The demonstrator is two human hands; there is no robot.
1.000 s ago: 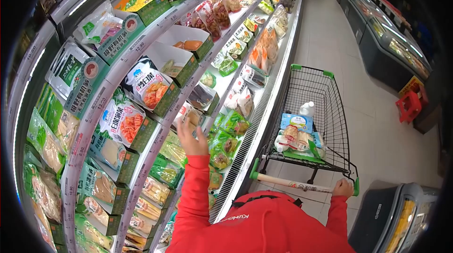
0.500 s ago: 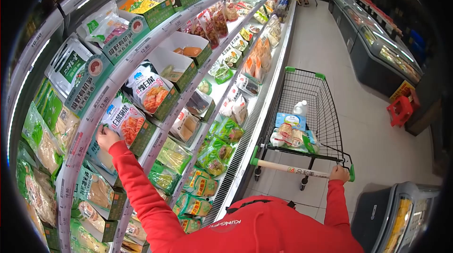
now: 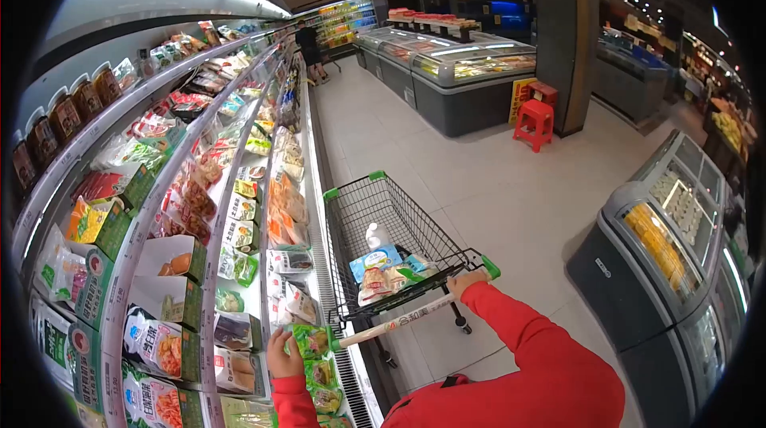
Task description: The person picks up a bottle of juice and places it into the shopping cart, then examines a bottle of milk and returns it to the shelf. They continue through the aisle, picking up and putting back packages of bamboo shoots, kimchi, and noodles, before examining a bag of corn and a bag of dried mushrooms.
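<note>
My right hand (image 3: pixel 469 283) is wrapped round the right part of the handle (image 3: pixel 403 319) of a black wire shopping cart (image 3: pixel 375 213) with green corners. My left hand (image 3: pixel 285 354) is raised just left of the handle's green end, in front of the shelf, its fingers apart and nothing in them. Inside the cart lie a white bottle (image 3: pixel 377 235), a blue-and-white package (image 3: pixel 377 260) and clear food bags (image 3: pixel 389 283). Packs of kimchi (image 3: pixel 163 346) stand on the shelf at lower left.
Long refrigerated shelves (image 3: pixel 227 109) run along the left. Chest freezers (image 3: pixel 455 93) stand across the aisle, and another freezer (image 3: pixel 638 268) is at the right. A red stool (image 3: pixel 534 125) stands by a dark pillar (image 3: pixel 562 37). A person (image 3: pixel 307 49) is far down the aisle.
My left hand has left the kimchi packs and moved right, close to the cart handle. The view has turned right and up, showing more of the aisle. My right hand stays on the handle.
</note>
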